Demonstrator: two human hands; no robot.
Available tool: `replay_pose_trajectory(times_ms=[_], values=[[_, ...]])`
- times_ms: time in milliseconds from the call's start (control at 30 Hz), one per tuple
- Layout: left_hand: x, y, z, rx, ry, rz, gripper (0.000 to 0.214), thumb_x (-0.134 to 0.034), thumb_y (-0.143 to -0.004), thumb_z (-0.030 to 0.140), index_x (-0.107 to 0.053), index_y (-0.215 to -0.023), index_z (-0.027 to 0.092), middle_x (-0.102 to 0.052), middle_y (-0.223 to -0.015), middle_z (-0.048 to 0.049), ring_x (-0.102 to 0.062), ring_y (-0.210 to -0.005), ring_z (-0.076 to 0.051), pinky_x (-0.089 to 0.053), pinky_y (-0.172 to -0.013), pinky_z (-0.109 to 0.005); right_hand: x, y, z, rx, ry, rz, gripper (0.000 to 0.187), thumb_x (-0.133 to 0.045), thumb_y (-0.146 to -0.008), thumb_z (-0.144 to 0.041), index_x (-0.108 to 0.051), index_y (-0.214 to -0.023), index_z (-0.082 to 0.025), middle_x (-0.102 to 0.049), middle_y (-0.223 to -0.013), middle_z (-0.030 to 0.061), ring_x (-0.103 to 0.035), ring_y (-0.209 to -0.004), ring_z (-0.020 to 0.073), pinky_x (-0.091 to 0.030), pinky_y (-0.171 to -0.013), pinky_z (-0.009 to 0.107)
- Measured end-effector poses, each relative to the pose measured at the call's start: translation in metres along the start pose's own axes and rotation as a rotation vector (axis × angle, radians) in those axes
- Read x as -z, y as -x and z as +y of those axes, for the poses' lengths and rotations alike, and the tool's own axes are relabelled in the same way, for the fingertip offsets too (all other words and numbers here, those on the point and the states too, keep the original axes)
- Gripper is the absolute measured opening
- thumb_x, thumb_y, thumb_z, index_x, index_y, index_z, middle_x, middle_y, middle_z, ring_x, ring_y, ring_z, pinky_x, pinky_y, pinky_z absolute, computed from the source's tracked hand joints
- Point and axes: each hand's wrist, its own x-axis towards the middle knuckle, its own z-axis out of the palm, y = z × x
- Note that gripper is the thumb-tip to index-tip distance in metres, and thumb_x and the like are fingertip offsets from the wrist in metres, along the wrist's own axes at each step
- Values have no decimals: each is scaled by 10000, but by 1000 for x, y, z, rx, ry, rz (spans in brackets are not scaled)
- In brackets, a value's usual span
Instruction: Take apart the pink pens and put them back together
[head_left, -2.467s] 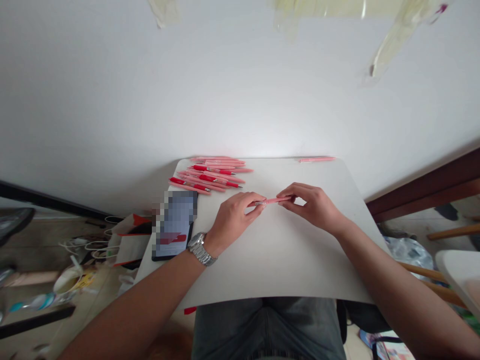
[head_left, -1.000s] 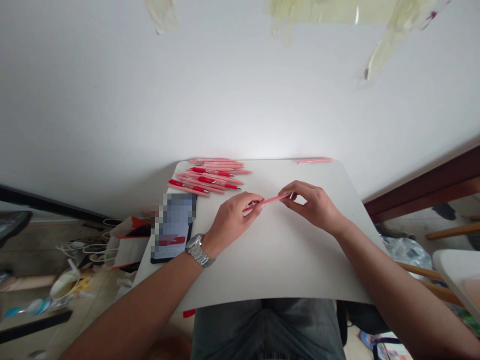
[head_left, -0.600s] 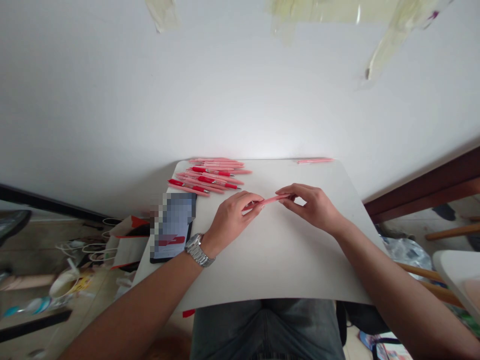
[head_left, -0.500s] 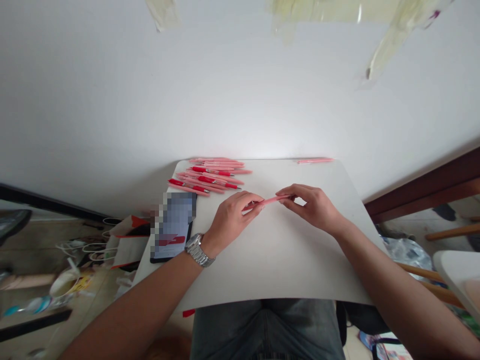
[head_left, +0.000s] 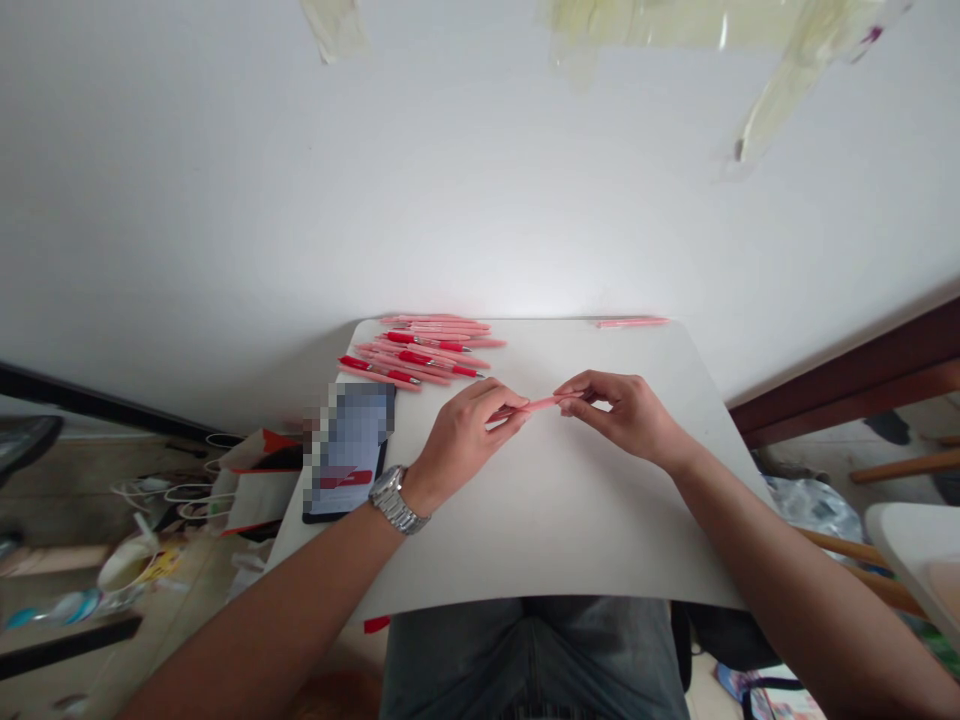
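Above the middle of the white table (head_left: 540, 520), a pink pen (head_left: 541, 404) is held level between my two hands. My left hand (head_left: 472, 425) pinches its left end between thumb and fingers. At the other end, the thumb and fingertips of my right hand (head_left: 619, 408) close on it. The fingers partly hide both ends. Behind my left hand lies a pile of pink pens (head_left: 431, 375), with a few red pens (head_left: 435, 342) with clear barrels and metal tips among them. A separate pink pen or pair of pens (head_left: 634, 322) rests along the back edge, to the right.
A phone (head_left: 349, 440), blurred by pixels, lies at the table's left edge beside my watch-wearing wrist. The white wall (head_left: 525, 200) stands right behind the table. On the floor at left are a paper bag (head_left: 262, 495), cables and a cup (head_left: 129, 565).
My hands stay nearly in place and keep hold of the pink pen. The fingers of my right hand have curled slightly more. The whole view has shifted a little.
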Motion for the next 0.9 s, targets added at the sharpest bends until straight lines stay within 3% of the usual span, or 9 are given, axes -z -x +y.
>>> replay_pose_trajectory(times_ms=[300, 667, 900], values=[[-1, -1, 0, -2, -28, 14, 37, -705, -981, 174, -694, -1000, 204, -691, -954, -22, -672, -851, -147, -602, -760, -264, -4, 0, 0, -8, -3, 16, 196, -693, -1000, -392, -759, -1033, -210, -788, -945, 39, -725, -799, 165, -588, -734, 276], [-3, -1, -2, 16, -40, 37, 82, -699, -999, 225, -735, -1073, 234, -723, -995, -32, -716, -918, -172, -629, -839, -307, -3, 0, 5, 107, 131, 19, 134, -658, -1009, -318, -721, -1083, -227, -785, -987, 51, -728, -846, 194, -614, -764, 322], [0, -2, 1, -5, -83, 23, 110, -729, -983, 223, -773, -1080, 250, -750, -998, -26, -712, -916, -182, -591, -829, -321, -4, 2, 7, 174, 210, 3, 230, -665, -1011, -311, -715, -1225, -243, -782, -1063, 60, -754, -904, 196, -614, -787, 313]])
